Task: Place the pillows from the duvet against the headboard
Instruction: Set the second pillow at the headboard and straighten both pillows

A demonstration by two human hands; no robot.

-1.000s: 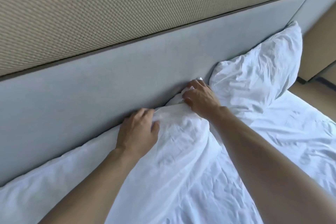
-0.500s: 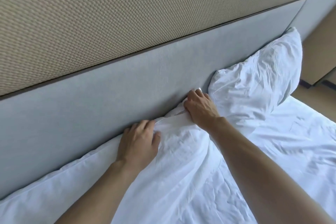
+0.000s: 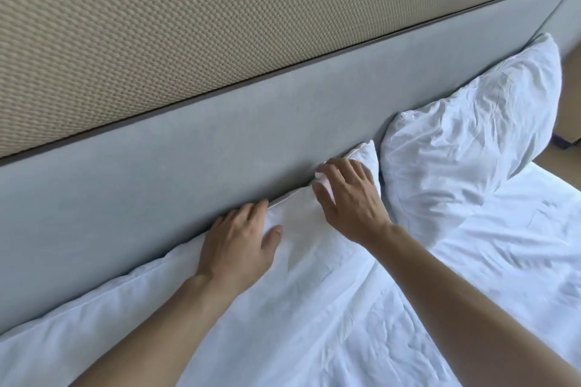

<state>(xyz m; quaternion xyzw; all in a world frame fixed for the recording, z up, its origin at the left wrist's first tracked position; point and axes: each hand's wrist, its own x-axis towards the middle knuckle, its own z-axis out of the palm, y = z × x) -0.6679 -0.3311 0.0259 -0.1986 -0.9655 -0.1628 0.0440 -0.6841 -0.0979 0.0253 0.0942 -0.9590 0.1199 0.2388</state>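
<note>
A white pillow point(image 3: 176, 317) leans along the grey headboard point(image 3: 188, 160), running from the lower left up to its top corner near the middle. My left hand point(image 3: 239, 242) lies flat on its upper edge, fingers spread against the headboard. My right hand point(image 3: 349, 198) rests on the pillow's top corner with the fingers loosened and apart. A second white pillow point(image 3: 465, 148) stands propped against the headboard just to the right, close beside the first one's corner.
Above the headboard is a beige woven wall panel point(image 3: 188, 28). The rumpled white duvet point(image 3: 490, 280) covers the bed at lower right. A strip of tan floor point(image 3: 566, 163) shows past the bed's right edge.
My right hand has loosened from gripping the pillow's corner to a flatter, spread pose. The corner now sticks up free beside it. My left hand has flattened slightly.
</note>
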